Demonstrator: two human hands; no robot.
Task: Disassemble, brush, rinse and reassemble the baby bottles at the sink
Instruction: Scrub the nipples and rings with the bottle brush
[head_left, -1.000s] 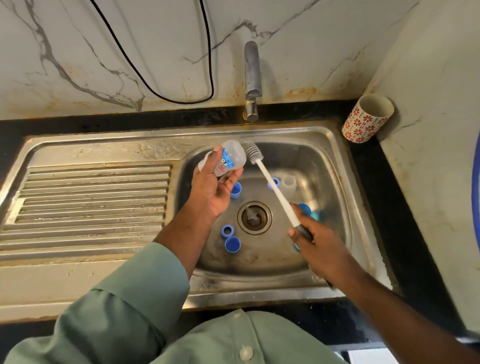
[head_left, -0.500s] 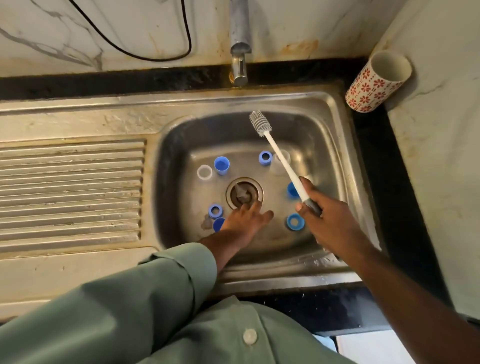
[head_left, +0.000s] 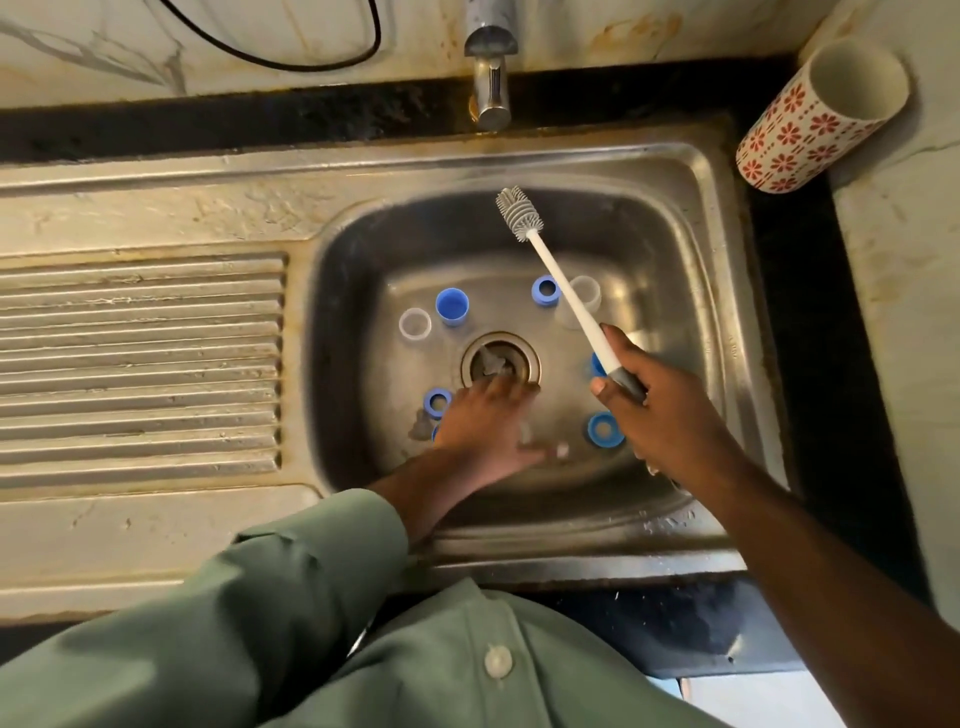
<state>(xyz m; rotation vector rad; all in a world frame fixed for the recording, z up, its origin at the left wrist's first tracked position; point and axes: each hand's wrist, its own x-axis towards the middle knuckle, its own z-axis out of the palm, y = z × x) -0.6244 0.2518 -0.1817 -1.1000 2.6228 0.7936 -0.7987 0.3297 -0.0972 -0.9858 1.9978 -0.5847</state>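
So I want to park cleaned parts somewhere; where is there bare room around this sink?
The ribbed drainboard left of the basin is bare, as is the flat steel strip between basin and tap. The basin floor is crowded: blue rings, a blue cap and a clear ring surround the drain.
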